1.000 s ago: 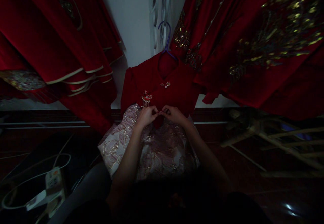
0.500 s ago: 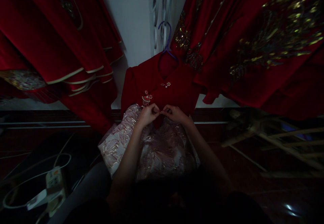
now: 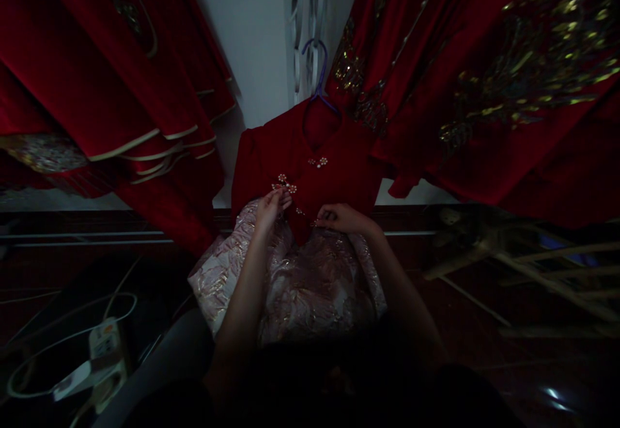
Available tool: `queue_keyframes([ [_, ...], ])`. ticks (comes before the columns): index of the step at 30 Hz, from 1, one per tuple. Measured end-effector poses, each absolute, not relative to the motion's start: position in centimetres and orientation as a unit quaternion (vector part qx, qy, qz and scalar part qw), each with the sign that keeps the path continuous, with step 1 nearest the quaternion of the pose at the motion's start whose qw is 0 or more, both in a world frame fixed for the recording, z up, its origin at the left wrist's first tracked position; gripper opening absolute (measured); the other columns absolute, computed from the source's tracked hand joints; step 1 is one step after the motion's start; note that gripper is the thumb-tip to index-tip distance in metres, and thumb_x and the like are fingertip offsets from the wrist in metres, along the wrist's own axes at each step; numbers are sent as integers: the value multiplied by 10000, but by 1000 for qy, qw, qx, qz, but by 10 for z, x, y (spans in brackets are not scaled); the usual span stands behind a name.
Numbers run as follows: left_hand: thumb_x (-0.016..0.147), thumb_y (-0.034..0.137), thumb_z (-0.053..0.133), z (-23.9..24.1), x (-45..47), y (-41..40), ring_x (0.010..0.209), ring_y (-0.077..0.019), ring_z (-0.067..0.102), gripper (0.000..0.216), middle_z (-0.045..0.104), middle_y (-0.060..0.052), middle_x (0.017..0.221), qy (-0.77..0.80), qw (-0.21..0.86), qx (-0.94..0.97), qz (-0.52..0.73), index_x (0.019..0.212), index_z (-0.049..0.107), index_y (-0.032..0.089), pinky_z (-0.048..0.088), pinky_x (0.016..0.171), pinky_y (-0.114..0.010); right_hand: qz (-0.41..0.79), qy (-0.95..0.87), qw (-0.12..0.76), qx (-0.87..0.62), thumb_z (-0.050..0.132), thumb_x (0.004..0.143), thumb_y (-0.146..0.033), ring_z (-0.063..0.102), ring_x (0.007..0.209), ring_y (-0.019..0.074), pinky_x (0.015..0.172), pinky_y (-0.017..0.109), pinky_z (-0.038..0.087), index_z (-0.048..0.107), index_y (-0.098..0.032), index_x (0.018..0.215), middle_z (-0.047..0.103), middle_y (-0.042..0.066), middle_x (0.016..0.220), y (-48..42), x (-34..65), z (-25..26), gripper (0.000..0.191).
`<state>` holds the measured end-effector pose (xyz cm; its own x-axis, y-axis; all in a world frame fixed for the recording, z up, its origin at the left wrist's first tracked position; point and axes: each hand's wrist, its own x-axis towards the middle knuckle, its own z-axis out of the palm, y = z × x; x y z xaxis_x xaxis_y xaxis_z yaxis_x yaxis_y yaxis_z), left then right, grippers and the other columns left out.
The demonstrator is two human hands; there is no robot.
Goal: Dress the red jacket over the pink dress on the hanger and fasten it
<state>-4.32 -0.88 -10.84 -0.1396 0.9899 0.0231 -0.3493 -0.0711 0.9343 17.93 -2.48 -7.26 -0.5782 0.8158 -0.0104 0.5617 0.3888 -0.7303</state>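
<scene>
A red velvet top (image 3: 339, 173) hangs on a purple hanger (image 3: 317, 70) before me, over a pale pink and gold brocade skirt (image 3: 310, 283). My left hand (image 3: 270, 207) is closed on the beaded tassel ornament (image 3: 285, 186) at the top's left front. My right hand (image 3: 341, 218) pinches the red flap's lower edge near a small bead fastener (image 3: 301, 212). Another jewelled clasp (image 3: 318, 163) sits under the collar.
Red embroidered garments hang at left (image 3: 97, 79) and right (image 3: 484, 92). A white power strip with cords (image 3: 99, 354) lies on the dark floor at lower left. A pale wooden frame (image 3: 523, 260) lies at right. A white wall (image 3: 252, 34) is behind.
My hands, which met at the middle of the flap, have parted. The left hand rose to the tassel ornament and the right hand stayed low on the flap edge.
</scene>
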Motion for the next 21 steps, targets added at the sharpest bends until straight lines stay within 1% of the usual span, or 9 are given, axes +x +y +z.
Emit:
queue_keyframes([
  [4,780,361,653,-105,-28,-1,988,-152,654,288,677,-110,1150,381,538,342,669,961,674,137,508,911,-316,358,-812,174,-428,611,806,-350,614,661,122,611,223,456,646,-157,863,680,31,744,-24,179,-74,204],
  [8,688,382,735,-100,-22,4,989,-162,645,307,701,-89,1098,355,524,328,701,888,713,151,493,874,-277,362,-813,173,-421,616,806,-417,619,698,131,636,232,464,646,-152,881,685,48,786,-22,181,-77,277],
  [11,680,423,738,-98,-25,2,961,-165,649,342,707,-86,1082,367,535,334,684,908,731,168,484,844,-272,364,-816,171,-416,612,805,-456,618,700,135,640,239,465,647,-150,883,684,51,792,-21,182,-79,318],
  [16,660,426,748,-97,-29,-2,839,-144,656,366,717,-84,1039,398,539,356,651,923,737,172,479,761,-252,361,-818,169,-416,612,807,-446,614,702,134,642,240,464,645,-145,884,684,56,804,-21,181,-77,313],
  [21,629,388,776,-98,-29,0,861,-147,660,340,727,-80,996,374,549,343,664,883,740,165,478,788,-253,363,-815,173,-417,604,815,-438,611,695,127,645,237,461,639,-147,876,679,48,789,-21,181,-78,300],
])
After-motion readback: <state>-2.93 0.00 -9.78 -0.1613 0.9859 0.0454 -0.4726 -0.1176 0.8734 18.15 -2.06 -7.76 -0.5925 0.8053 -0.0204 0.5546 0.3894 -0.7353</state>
